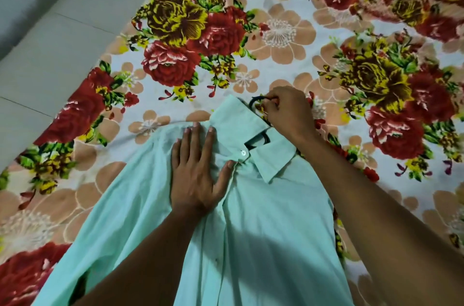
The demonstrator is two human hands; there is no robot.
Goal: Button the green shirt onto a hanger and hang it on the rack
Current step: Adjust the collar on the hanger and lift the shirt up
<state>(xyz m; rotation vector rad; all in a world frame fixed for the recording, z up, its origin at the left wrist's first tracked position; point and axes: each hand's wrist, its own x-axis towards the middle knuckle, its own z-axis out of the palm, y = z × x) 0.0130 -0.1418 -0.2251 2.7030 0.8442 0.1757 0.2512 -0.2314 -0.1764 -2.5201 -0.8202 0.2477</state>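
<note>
Our left hand (194, 177) lies flat with straight, spread fingers on the chest of the pale mint-green cotton button-up shirt (251, 225), its thumb tip just beside the white round top button (243, 153). The shirt is spread front-up on the bed, under both our forearms, its collar (253, 133) pointing away from us and lying between our two hands. That top button looks fastened; lower down the placket we cannot tell.

Our right hand (288, 115) is beyond the collar, fingers curled around the hook of the black thin hanger (259, 100), gripping it. The hook arches out to the left of that hand's knuckles, and a short dark piece of the hanger shows inside the open neck of the collar, near the left thumb. The rest of the hanger is hidden in the shirt.

Under everything is the white bedsheet printed with large red, yellow and peach flowers (276, 37). Far to the left of our left hand, past the bed edge, is the pale grey tiled floor (50, 42).
</note>
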